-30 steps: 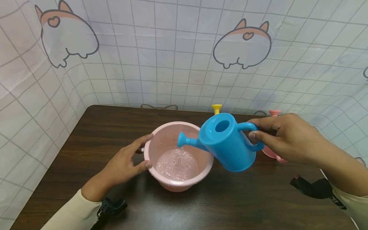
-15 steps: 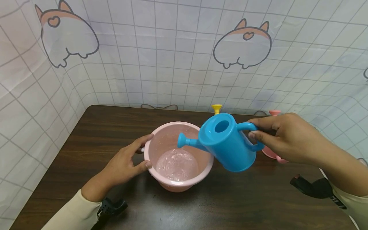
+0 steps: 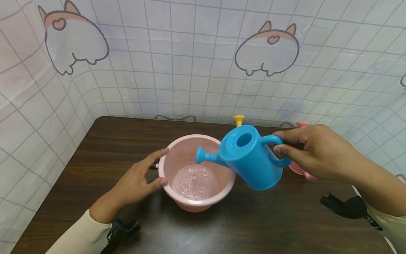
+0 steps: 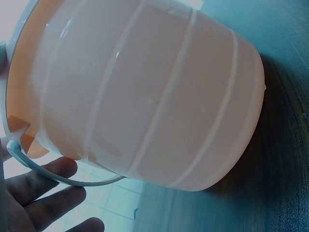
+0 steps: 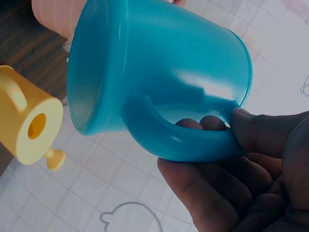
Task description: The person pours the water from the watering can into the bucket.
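Note:
The pink bucket (image 3: pixel 196 202) stands on the dark wooden table, with rippling water (image 3: pixel 195 181) in its bottom. My left hand (image 3: pixel 139 180) holds the bucket's left rim, thumb and index finger on it. In the left wrist view, other fingers (image 4: pixel 54 208) spread beside the thin bail handle (image 4: pixel 72 181). My right hand (image 3: pixel 323 155) grips the handle of a blue watering can (image 3: pixel 253 162), fingers curled through the loop. The can is held up and tilted left, its spout head (image 3: pixel 200 155) over the bucket's opening.
Behind the blue can is a yellow watering can (image 5: pixel 24 145), mostly hidden in the head view. A pink watering can (image 3: pixel 297 169) sits behind the right hand. A grid-patterned sheet (image 3: pixel 177 70) hangs behind the table (image 3: pixel 127 137) and along its sides.
The ripples on the water in the bucket have shifted. Both hands, the bucket and the blue watering can stay nearly in place.

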### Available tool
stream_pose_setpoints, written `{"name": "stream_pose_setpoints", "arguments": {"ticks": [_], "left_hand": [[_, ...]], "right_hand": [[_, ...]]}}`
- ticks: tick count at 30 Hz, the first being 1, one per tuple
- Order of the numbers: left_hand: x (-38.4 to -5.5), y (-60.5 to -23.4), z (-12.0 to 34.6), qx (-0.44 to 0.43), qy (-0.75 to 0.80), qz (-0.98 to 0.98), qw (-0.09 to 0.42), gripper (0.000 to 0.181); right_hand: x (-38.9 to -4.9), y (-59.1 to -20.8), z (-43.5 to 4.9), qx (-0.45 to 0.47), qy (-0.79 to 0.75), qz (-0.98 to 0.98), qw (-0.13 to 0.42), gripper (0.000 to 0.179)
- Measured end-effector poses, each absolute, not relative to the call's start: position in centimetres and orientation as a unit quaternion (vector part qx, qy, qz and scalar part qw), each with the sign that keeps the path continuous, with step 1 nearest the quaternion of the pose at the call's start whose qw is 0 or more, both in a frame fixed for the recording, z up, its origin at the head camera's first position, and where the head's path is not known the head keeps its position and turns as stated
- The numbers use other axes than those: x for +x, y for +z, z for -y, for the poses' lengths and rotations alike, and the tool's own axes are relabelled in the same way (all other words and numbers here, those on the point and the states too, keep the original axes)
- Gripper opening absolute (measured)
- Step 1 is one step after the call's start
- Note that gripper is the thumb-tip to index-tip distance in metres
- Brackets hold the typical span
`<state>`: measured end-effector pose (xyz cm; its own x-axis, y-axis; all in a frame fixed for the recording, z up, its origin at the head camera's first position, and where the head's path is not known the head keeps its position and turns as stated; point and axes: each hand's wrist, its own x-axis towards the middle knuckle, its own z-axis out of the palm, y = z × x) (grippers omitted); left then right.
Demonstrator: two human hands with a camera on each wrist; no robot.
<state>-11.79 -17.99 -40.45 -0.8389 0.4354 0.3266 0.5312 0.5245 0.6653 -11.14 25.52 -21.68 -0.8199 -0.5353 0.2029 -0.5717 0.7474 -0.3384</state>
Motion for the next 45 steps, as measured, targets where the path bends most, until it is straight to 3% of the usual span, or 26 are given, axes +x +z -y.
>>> {"name": "stream_pose_setpoints", "arguments": {"ticks": [13, 32, 45], "left_hand": [[-11.82, -40.52, 18.03, -0.282, -0.406, 0.867, 0.063, 0.075], [-11.81, -40.39, 18.05, -0.280, -0.404, 0.869, 0.060, 0.075], [-11.83, -40.34, 18.01, -0.280, -0.404, 0.869, 0.062, 0.075]], "right_hand": [[-11.21, -21.59, -25.41, 0.302, 0.182, 0.934, 0.056, 0.034], [-11.01, -21.18, -25.19, 0.279, 0.203, 0.939, 0.008, 0.032], [-11.18, -21.06, -25.10, 0.292, 0.190, 0.937, 0.022, 0.031]]}}
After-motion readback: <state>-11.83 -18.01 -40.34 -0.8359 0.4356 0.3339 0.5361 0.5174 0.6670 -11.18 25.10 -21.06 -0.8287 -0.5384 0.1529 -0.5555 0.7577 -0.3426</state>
